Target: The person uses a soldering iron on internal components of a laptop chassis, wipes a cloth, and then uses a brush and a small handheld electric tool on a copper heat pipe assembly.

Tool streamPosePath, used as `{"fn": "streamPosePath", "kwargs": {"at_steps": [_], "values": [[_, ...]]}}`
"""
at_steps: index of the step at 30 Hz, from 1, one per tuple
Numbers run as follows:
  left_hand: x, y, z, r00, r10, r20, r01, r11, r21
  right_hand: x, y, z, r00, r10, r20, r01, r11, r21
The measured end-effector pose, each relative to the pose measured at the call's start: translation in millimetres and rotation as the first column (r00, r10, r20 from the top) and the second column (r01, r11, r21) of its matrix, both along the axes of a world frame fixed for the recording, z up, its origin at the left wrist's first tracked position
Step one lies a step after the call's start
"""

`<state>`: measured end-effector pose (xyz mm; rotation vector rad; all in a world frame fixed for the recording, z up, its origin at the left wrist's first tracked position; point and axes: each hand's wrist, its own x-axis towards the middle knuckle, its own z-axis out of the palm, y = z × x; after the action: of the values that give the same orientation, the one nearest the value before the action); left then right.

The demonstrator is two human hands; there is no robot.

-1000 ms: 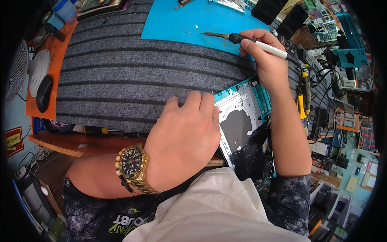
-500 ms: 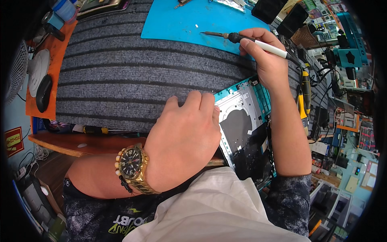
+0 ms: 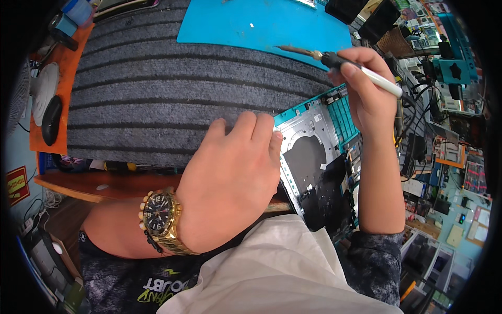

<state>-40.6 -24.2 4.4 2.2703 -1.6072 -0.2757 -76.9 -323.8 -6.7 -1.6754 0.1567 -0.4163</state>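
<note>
My left hand [image 3: 232, 178], with a gold watch at the wrist, has its fingers curled over the left edge of an open laptop casing [image 3: 308, 146], with silver metal, a black inner area and teal trim. My right hand [image 3: 368, 91] grips a soldering iron [image 3: 381, 81] with a white handle, black collar and thin metal tip pointing left. The tip is above the front edge of a blue work mat [image 3: 235, 26]. The casing's right part is partly hidden behind my right hand and forearm.
A ribbed grey mat [image 3: 130, 104] covers the bench. At left are an orange board [image 3: 47, 141], a black mouse [image 3: 52, 120] and a fan [image 3: 23, 89]. Dark devices [image 3: 379, 26], cables [image 3: 413, 99] and crowded shelves line the right. A wooden drawer [image 3: 94, 186] sits below the mat.
My right hand and the soldering iron have moved right and slightly down. My left hand stays on the casing; the whole view has shifted slightly.
</note>
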Motion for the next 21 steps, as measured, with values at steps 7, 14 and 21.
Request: {"fn": "streamPosePath", "kwargs": {"at_steps": [7,14,21], "values": [[-1.2,-0.2,-0.2,1.000,0.003,-0.013,-0.002,0.999,0.042,-70.0,13.8,3.5,1.000,0.012,0.012,-0.012,0.999,0.049],[0.0,-3.5,2.3,0.999,0.012,-0.050,-0.009,0.998,0.063,-104.5,25.7,-11.9,0.997,0.039,-0.072,-0.032,0.995,0.096],[-0.1,-4.2,1.3,0.999,0.019,-0.043,-0.018,0.999,0.040,-107.5,25.9,-17.1,0.993,0.062,-0.096,-0.055,0.996,0.075]]}}
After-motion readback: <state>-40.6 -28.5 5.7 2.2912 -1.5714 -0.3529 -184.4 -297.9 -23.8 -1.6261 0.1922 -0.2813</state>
